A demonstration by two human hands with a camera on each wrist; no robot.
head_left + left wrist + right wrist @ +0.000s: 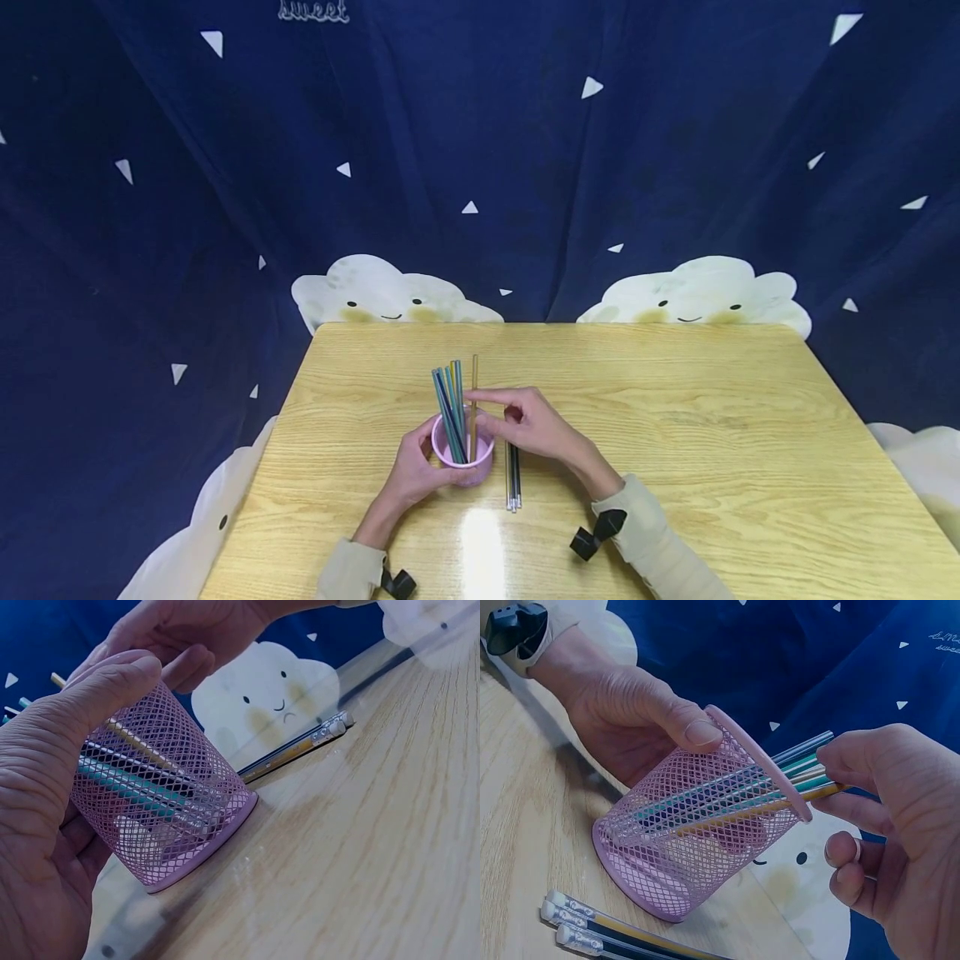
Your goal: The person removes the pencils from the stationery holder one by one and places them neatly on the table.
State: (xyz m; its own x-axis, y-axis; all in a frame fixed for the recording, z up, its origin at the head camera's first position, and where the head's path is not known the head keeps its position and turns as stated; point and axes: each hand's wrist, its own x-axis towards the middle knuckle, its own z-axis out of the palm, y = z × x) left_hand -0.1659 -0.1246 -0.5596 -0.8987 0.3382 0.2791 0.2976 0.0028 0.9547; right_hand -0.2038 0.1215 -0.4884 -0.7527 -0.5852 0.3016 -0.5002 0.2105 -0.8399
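A pink mesh pencil cup stands upright on the table, and my left hand grips it round the side with the thumb near the rim. Several blue, teal and yellow pencils lean in it toward the left. One yellow pencil stands nearly straight inside the cup; the thumb and forefinger of my right hand pinch it just above the rim. In the right wrist view the other fingers of that hand are curled. Close to the cup's right side, a few dark and yellow pencils lie on the table.
The wooden table extends widely to the right. Behind it hangs a dark blue curtain with white triangles and smiling clouds. White eraser ends of the loose pencils show in the right wrist view.
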